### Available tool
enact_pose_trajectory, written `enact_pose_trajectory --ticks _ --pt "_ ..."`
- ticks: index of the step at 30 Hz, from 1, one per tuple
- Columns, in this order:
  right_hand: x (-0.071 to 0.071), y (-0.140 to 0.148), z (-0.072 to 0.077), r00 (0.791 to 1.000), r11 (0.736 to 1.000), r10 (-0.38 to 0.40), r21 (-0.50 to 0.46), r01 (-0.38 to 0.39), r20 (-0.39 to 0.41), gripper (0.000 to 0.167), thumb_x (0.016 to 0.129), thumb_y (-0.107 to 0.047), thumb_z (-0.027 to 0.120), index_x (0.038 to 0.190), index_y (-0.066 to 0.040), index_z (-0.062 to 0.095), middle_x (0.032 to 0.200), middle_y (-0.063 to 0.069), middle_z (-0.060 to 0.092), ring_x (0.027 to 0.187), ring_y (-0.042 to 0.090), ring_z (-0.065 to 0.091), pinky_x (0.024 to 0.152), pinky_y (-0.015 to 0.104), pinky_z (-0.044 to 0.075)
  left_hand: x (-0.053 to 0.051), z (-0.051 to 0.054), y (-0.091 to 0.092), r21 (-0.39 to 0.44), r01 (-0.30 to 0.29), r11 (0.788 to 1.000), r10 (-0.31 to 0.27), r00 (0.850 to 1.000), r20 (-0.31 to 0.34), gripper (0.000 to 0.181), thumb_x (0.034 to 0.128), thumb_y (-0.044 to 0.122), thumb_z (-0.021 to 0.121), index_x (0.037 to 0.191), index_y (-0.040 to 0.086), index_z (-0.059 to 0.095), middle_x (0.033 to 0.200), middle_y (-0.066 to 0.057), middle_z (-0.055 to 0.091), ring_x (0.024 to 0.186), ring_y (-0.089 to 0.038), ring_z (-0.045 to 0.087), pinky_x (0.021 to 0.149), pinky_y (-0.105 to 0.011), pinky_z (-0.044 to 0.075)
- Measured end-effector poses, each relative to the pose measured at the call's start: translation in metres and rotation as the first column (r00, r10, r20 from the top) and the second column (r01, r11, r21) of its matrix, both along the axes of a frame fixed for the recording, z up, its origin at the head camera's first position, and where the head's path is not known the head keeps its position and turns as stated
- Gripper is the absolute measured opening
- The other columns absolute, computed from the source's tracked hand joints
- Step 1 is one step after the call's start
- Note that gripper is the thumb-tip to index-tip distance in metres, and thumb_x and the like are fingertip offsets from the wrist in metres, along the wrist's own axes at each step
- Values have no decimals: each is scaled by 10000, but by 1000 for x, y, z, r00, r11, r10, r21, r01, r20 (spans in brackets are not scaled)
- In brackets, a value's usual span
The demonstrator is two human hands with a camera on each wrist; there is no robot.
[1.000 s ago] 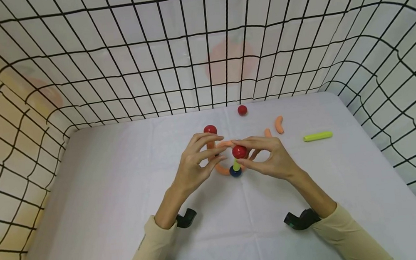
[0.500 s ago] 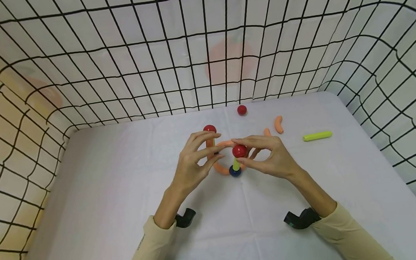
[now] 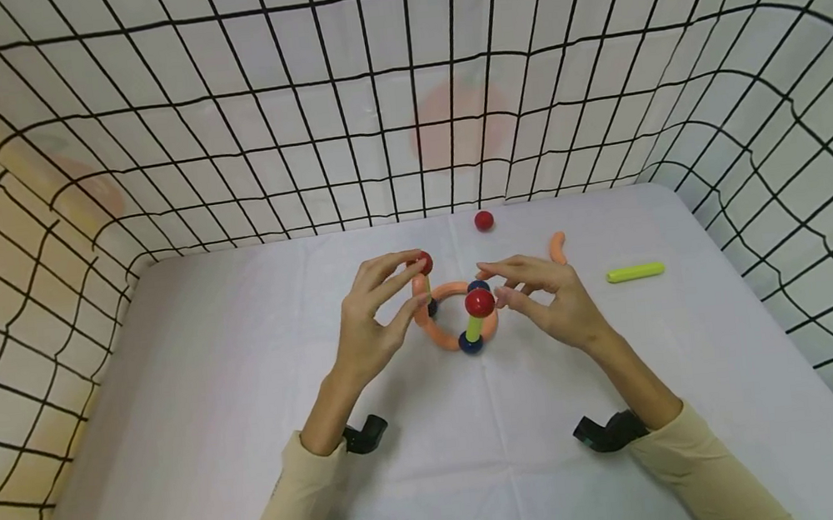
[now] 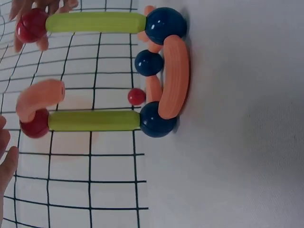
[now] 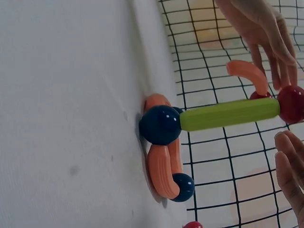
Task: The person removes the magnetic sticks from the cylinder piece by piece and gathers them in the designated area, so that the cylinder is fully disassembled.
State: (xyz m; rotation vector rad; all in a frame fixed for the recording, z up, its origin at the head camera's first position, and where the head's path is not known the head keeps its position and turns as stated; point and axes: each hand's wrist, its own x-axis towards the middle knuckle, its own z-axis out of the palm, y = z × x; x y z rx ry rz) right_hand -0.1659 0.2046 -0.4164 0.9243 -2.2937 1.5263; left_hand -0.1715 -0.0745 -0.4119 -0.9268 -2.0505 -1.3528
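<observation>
A ring of curved orange pieces (image 3: 443, 339) and navy balls (image 3: 471, 343) lies on the white table. Two yellow-green rods rise from it, each topped by a red ball. The front red ball (image 3: 479, 303) stands free of both hands. Against the back-left red ball (image 4: 34, 124) sits another curved orange piece (image 4: 42, 97). My left hand (image 3: 370, 323) is beside that ball, fingers spread; in the left wrist view its fingertips are apart from it. To the right of the front ball is my right hand (image 3: 552, 301), its relaxed fingers holding nothing.
A loose red ball (image 3: 484, 221) lies near the back edge. Farther right are a curved orange piece (image 3: 558, 248) and a yellow-green rod (image 3: 635, 272). Black netting (image 3: 341, 100) encloses the table at the back and sides.
My right hand has let go of the front red ball and moved slightly right. My left hand has shifted left. A small orange piece at the right is now hidden behind the right hand.
</observation>
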Motion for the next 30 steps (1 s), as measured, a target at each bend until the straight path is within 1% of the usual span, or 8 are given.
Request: enact_pose_trajectory --ticks 4,7,9,12,16,20,27,30 --pt "-4 7 1 997 1000 -28 -1 28 69 407 982 41 635 1374 -61 670 1186 168 732 777 153 722 674 208 597 -6 -4 -10 64 -36 997 26 988 155 423 948 21 730 1366 35 667 1382 -129 663 1293 -271 596 1130 -377 494" --pt "-7 11 -1 991 999 -54 15 52 121 402 994 6 644 1386 -81 665 1178 180 721 790 110 723 680 227 613 -12 -11 -18 114 -32 993 -4 953 302 427 968 -17 685 1389 38 644 1404 -145 638 1328 -296 593 1163 -445 485" --pt "-9 13 -4 983 998 -59 33 54 173 407 993 -13 658 1392 -94 663 1188 178 712 815 119 724 695 249 621 -16 -17 -22 122 -32 992 -20 914 405 435 959 -39 686 1387 27 639 1404 -162 630 1326 -321 596 1156 -478 488" --pt "-12 15 -10 961 992 -83 115 54 265 395 995 -97 689 1386 -151 677 1198 119 716 901 133 696 733 246 597 -20 -27 -29 68 -39 997 -5 833 553 448 930 -38 723 1369 17 649 1408 -170 629 1314 -348 603 1149 -500 489" --pt "-16 18 -21 919 974 -98 228 9 381 368 987 -196 721 1355 -191 704 1212 63 728 1002 188 646 783 272 560 -23 -43 -35 -37 -1 999 25 745 667 440 898 -3 774 1328 -1 681 1415 -166 633 1309 -359 604 1137 -510 498" --pt "-20 19 -33 885 960 -86 275 -49 457 356 978 -192 734 1322 -102 715 1202 99 740 969 223 676 818 282 574 -24 -52 -37 -108 51 993 36 731 682 389 875 33 812 1257 24 740 1378 -161 661 1318 -344 597 1094 -516 526" --pt "-21 16 -43 839 939 -85 325 -113 537 211 975 -201 736 1155 -101 781 1001 91 748 866 227 621 689 222 541 -30 -58 -33 -215 77 974 80 766 638 365 843 80 855 1198 53 778 1282 -143 722 1164 -318 669 991 -496 554" --pt "-21 13 -45 828 934 -79 331 -133 555 208 971 -202 742 1142 -92 788 923 77 751 816 217 618 669 213 520 -33 -60 -31 -232 76 970 92 766 636 378 840 83 859 1205 38 771 1239 -143 741 1079 -314 689 946 -476 572"
